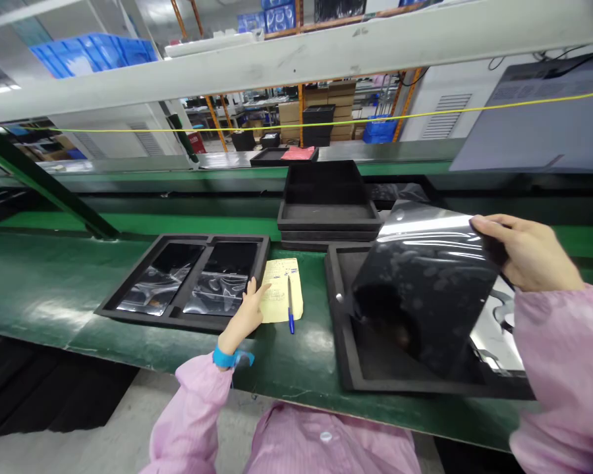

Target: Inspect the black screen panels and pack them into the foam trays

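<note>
In the head view, my right hand [531,253] pinches the upper right corner of a glossy black sheet [425,283], thin and flexible-looking with bright reflections. It hangs tilted over the right black foam tray [343,349] and hides much of it. A silvery flat part [504,336] shows in that tray beneath my right arm. My left hand [250,313] has its fingers apart at the right edge of the left foam tray [178,319], beside a yellow paper [277,303]. Two dark panels under clear film, a left one [161,280] and a right one [222,280], lie in that tray's compartments.
A blue pen [290,309] lies on the paper. Stacked black trays [329,214] stand behind, on the green bench [301,362]. A green slanted post [54,187] rises at left. A white beam [296,59] and a yellow cord [257,127] cross ahead.
</note>
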Tool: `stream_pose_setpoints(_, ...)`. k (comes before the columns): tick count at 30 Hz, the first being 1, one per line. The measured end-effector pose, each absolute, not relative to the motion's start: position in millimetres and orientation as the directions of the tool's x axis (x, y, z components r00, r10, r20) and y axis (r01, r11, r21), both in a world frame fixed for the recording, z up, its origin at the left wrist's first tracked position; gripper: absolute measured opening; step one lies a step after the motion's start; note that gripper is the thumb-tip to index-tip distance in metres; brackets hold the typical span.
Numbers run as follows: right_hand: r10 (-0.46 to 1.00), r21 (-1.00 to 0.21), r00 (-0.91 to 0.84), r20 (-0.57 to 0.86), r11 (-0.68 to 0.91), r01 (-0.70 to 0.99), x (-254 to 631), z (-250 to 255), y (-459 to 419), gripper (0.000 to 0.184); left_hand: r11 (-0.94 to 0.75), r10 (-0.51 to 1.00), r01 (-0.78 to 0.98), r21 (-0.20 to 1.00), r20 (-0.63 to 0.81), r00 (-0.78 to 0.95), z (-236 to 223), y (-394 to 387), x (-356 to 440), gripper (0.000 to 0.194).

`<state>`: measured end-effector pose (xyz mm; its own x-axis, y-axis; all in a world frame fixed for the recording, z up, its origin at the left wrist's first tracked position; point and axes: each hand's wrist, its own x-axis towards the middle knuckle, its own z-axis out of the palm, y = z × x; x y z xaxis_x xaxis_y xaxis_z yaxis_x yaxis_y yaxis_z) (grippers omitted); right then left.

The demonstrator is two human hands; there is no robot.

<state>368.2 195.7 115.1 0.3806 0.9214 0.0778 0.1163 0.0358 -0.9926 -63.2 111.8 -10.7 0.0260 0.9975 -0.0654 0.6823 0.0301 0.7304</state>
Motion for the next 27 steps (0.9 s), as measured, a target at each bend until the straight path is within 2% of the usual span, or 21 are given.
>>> stream_pose_setpoints(3, 0.893, -0.994, 0.450, 0.024, 0.070, -0.085, 354, 125, 172, 0.010, -0.066, 0.989, 0.615, 0.786, -0.030, 0.145, 19, 93, -30, 0.045)
stream_pose_setpoints(5, 0.884, -0.962, 0.466, 0.035, 0.156, -0.223, 330, 124, 150, 0.016, -0.141, 0.957, 0.483, 0.864, -0.006, 0.290, 35, 80, 11, 0.049)
stream_pose_setpoints(7, 0.874, -0.914, 0.483, 0.059, 0.242, -0.325, 299, 115, 122, 0.026, -0.144, 0.902, 0.034, 0.989, 0.118, 0.415, 47, 72, 57, 0.072)
stream_pose_setpoints(8, 0.885, -0.902, 0.460, 0.070, 0.253, -0.350, 284, 109, 107, 0.036, -0.119, 0.909, -0.203, 0.972, 0.189, 0.371, 51, 71, 79, 0.085)
stream_pose_setpoints(9, 0.912, -0.902, 0.400, 0.093, 0.247, -0.354, 272, 101, 92, 0.049, -0.115, 0.943, -0.386, 0.915, 0.223, 0.247, 53, 71, 97, 0.087)
stream_pose_setpoints(11, 0.947, -0.913, 0.262, 0.186, 0.265, -0.311, 257, 85, 68, 0.070, -0.195, 0.978, -0.537, 0.821, 0.204, -0.043, 56, 77, 117, 0.072)
stream_pose_setpoints(13, 0.911, -0.920, 0.271, 0.310, 0.359, -0.157, 259, 75, 56, 0.060, -0.241, 0.965, -0.590, 0.771, 0.125, -0.231, 57, 83, 116, 0.064)
stream_pose_setpoints(15, 0.792, -0.895, 0.426, 0.437, 0.431, 0.115, 275, 74, 61, 0.034, -0.216, 0.969, -0.613, 0.760, 0.089, -0.231, 57, 87, 99, 0.066)
stream_pose_setpoints(16, 0.744, -0.883, 0.475, 0.469, 0.409, 0.231, 285, 76, 70, 0.025, -0.187, 0.980, -0.598, 0.780, 0.105, -0.170, 58, 87, 90, 0.066)
stream_pose_setpoints(17, 0.737, -0.877, 0.478, 0.477, 0.364, 0.312, 295, 81, 82, 0.024, -0.162, 0.987, -0.568, 0.807, 0.133, -0.094, 58, 85, 82, 0.064)
stream_pose_setpoints(18, 0.792, -0.889, 0.427, 0.436, 0.306, 0.340, 303, 86, 96, 0.030, -0.146, 0.986, -0.530, 0.835, 0.165, -0.013, 59, 83, 76, 0.062)
stream_pose_setpoints(20, 0.923, -0.923, 0.259, 0.285, 0.192, 0.334, 313, 96, 124, 0.048, -0.116, 0.968, -0.462, 0.879, 0.204, 0.144, 62, 74, 73, 0.061)
stream_pose_setpoints(22, 0.963, -0.901, 0.162, 0.216, 0.133, 0.413, 314, 105, 145, 0.056, -0.065, 0.943, -0.423, 0.904, 0.194, 0.269, 67, 63, 77, 0.064)
stream_pose_setpoints(24, 0.951, -0.841, 0.173, 0.255, 0.130, 0.526, 309, 110, 153, 0.053, 0.001, 0.929, -0.414, 0.910, 0.152, 0.337, 73, 55, 83, 0.069)
stream_pose_setpoints(27, 0.868, -0.706, 0.222, 0.444, 0.186, 0.684, 296, 112, 145, 0.041, 0.068, 0.925, -0.449, 0.891, 0.112, 0.362, 80, 50, 85, 0.075)
